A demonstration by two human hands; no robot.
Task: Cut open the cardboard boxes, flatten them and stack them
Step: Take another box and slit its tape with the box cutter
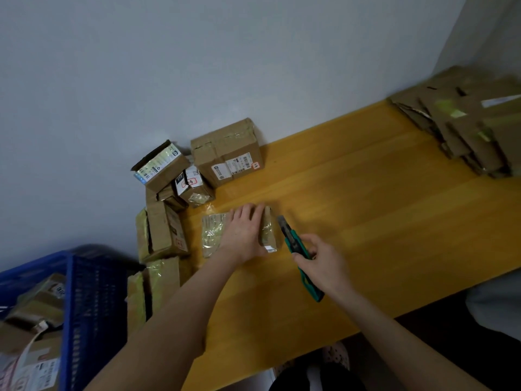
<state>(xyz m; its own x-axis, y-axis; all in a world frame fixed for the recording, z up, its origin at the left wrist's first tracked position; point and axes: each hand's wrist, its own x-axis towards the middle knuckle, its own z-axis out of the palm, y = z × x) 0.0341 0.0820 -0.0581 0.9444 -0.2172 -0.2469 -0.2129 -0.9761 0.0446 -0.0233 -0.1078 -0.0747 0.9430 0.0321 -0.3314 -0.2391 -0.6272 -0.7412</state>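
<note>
Fingers (249, 214) of your left hand (244, 235) are pressing flat on the small box (212, 234) on the table (366, 207). Your right hand (324, 263) is gripping the knife (294, 244) beside it — a flattened stack (465, 131) is sitting far right, and many sealed boxes (228, 153) are waiting.

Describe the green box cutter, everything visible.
The box cutter has a slim teal-green plastic body with a dark slider and a grey blade extended. The right hand grips it mid-length, butt end sticking out behind the hand. It angles over the yellow table, blade beside the right end of the small taped box; whether they touch is unclear.
</note>
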